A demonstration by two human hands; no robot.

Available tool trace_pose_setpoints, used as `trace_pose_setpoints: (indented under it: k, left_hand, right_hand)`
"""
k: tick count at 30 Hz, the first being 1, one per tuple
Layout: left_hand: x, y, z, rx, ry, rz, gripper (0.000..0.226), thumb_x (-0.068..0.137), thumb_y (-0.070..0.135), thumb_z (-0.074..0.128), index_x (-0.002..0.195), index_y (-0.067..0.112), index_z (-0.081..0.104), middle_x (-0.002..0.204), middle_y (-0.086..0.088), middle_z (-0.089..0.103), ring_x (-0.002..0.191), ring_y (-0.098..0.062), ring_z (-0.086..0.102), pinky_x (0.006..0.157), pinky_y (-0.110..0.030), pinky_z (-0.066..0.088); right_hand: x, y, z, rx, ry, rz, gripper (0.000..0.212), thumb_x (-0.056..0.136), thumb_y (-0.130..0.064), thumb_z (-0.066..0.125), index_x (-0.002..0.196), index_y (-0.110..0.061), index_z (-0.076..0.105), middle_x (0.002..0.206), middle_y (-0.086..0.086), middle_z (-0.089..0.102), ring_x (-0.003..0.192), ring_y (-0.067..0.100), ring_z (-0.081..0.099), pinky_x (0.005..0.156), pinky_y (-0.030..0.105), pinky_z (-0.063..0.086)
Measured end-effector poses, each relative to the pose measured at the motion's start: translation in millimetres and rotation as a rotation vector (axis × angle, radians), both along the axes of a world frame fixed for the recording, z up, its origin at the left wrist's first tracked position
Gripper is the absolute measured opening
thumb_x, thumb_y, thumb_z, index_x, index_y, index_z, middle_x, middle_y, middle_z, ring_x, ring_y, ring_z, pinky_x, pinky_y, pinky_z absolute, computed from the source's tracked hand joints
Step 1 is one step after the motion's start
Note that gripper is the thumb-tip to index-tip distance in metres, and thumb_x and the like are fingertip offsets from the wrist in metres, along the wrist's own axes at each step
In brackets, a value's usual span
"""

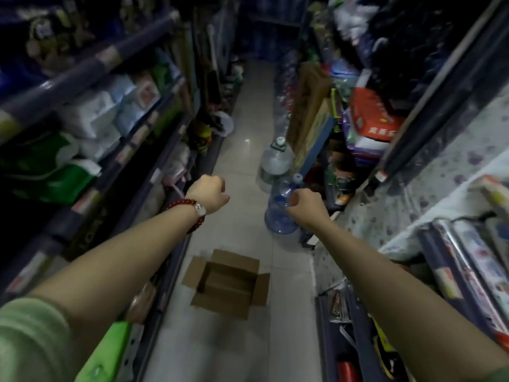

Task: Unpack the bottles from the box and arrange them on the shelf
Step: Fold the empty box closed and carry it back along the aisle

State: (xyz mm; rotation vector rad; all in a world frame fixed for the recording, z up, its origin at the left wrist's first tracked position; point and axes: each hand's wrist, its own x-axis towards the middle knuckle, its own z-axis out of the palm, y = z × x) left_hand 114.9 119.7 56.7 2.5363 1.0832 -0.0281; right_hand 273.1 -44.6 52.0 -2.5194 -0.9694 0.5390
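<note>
While our forearms stretch out from the bottom corners of the frame, the cardboard box [230, 282] sits open on the floor at lower centre, below and between both hands; its inside looks bare, and we see none of the task's bottles in it. Our left hand [208, 193] is nearer the box's left flaps, fingers curled into a fist holding nothing. Our right hand [304, 202], also curled and seemingly empty, hovers in front of a large blue water jug [281, 213]. Shelves [91, 75] flank the aisle beyond.
</note>
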Motion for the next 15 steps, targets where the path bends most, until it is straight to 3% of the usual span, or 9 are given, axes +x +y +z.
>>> trace_pose_setpoints:
  k: [2,6,11,15]
  left_hand:
    - [-9,3,-16,-0.018,0.038,0.024,0.027,0.089,0.027,0.058,0.104,0.005,0.060,0.107,-0.017,0.064,0.101,-0.034,0.059,0.072,-0.032,0.042]
    - [-21,12,-64,-0.057,0.092,0.048,0.027,0.088,0.027,0.058,0.105,0.006,0.060,0.106,-0.017,0.064,0.097,-0.033,0.060,0.071,-0.033,0.046]
    - [-32,26,-156,-0.101,0.157,0.057,0.031,0.090,0.030,0.057,0.111,0.008,0.061,0.113,-0.016,0.063,0.103,-0.033,0.060,0.079,-0.035,0.049]
    - [-35,32,-247,-0.133,0.235,0.040,0.032,0.092,0.030,0.055,0.115,0.008,0.059,0.114,-0.015,0.063,0.103,-0.031,0.060,0.078,-0.034,0.050]
  right_hand:
    - [-1,10,-19,-0.008,0.010,0.024,0.010,0.086,-0.016,0.058,0.092,-0.009,0.062,0.091,0.012,0.059,0.090,0.031,0.057,0.067,0.030,0.037]
    - [-5,20,-70,-0.002,0.055,0.026,0.018,0.082,-0.014,0.058,0.097,-0.008,0.067,0.103,0.015,0.067,0.101,0.033,0.060,0.075,0.028,0.041]
    - [-10,29,-166,-0.062,0.093,0.035,0.004,0.084,-0.014,0.060,0.086,-0.011,0.062,0.088,0.007,0.060,0.091,0.029,0.061,0.070,0.025,0.038]
    - [-11,34,-253,-0.080,0.124,-0.013,0.018,0.087,-0.015,0.064,0.103,-0.006,0.065,0.096,0.008,0.061,0.084,0.020,0.055,0.070,0.025,0.039]
